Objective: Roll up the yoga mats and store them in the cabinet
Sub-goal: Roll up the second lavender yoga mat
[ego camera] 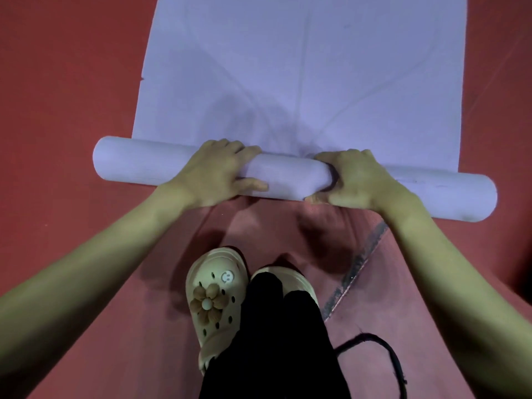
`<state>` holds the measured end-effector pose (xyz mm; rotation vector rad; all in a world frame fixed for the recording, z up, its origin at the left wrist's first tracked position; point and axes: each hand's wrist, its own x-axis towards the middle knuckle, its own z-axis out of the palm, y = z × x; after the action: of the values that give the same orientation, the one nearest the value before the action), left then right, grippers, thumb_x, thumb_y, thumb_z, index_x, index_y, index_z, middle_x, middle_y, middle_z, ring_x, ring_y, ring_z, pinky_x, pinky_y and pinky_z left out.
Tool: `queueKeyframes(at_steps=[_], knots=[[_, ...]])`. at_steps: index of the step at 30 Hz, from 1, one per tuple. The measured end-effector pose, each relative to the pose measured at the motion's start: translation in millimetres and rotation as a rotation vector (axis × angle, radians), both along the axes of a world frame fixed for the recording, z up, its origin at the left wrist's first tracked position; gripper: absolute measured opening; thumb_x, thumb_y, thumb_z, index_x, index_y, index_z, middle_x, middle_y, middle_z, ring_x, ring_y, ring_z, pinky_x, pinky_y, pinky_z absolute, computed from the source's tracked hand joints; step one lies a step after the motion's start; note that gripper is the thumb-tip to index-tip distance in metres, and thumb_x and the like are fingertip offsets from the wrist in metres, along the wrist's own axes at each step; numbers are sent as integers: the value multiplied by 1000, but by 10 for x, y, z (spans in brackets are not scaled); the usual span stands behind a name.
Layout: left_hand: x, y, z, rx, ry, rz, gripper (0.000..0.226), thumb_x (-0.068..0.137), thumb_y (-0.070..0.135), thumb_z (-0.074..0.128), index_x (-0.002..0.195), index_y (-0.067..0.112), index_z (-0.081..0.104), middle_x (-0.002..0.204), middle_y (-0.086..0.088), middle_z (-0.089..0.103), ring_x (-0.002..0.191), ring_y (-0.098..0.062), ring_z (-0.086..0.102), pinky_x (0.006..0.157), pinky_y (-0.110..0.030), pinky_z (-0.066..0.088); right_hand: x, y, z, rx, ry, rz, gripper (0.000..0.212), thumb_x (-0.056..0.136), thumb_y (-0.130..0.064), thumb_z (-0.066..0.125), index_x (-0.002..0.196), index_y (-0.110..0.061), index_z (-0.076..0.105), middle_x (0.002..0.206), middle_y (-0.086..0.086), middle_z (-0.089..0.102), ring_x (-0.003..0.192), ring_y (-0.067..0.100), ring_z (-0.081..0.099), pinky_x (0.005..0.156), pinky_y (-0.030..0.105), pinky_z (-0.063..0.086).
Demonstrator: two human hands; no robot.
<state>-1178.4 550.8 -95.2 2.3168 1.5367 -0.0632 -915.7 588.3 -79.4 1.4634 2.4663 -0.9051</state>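
L hand + R hand grip soft lilac foam mat, part-rolled cylinder.

On a red floor, a lilac yoga mat lies partly rolled, and the left hand and right hand both grip the roll near its middle, above beige clogs and a black cord.

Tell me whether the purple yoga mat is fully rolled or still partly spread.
Partly rolled. The purple yoga mat still lies flat on the red floor beyond the rolled part, gripped by left hand and right hand.
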Motion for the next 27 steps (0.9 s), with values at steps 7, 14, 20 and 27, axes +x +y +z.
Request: queueKeyframes(at_steps=[7,14,20,27], knots=[[160,-147,-118,177,-152,51,75,81,57,58,130,2,56,123,-16,60,112,-36,57,97,-47,44,-16,327,37,-333,-15,-64,50,61,-53,82,104,-34,65,93,-12,65,97,19,59,92,40,48],[110,206,55,-34,-212,33,80,76,67,48,132,11,56,122,-9,62,110,-29,57,93,-35,41,18,-115,-73,164,-81,39,88,80,-59,58,149,-13,30,145,12,40,131,34,37,112,44,22],[117,366,25,-117,-210,108,65,87,53,59,139,15,51,138,-5,55,128,-23,49,105,-31,32,14,-218,-330,504,-54,-38,69,96,-56,26,144,-9,42,135,16,52,120,37,48,106,48,26],[302,-122,-186,247,29,238,63,97,49,37,149,13,34,153,-16,34,143,-32,28,117,-53,15,-94,257,-360,553,-133,-91,62,97,-51,15,117,-16,62,100,11,67,90,36,61,82,44,41]])
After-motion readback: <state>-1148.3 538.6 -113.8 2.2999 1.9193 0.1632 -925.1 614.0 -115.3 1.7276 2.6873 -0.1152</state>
